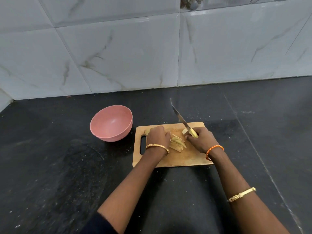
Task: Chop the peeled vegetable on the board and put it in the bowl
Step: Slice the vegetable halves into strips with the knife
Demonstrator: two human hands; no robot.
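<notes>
A wooden cutting board (189, 159) lies on the black counter. Pale yellow vegetable slices (178, 144) lie fanned out in its middle. My left hand (157, 136) rests curled over an uncut piece of the vegetable (146, 132) at the board's far left; most of that piece is hidden. My right hand (201, 140) grips the yellow handle of a knife (181, 119), whose blade points up and away beyond the board's far edge. A small cut piece (184, 131) lies beside the handle. An empty pink bowl (110, 123) stands left of the board.
The black stone counter (59, 166) runs out on all sides of the board. A grey marbled tile wall (135, 48) rises behind it. Bangles and an orange thread band sit on my wrists.
</notes>
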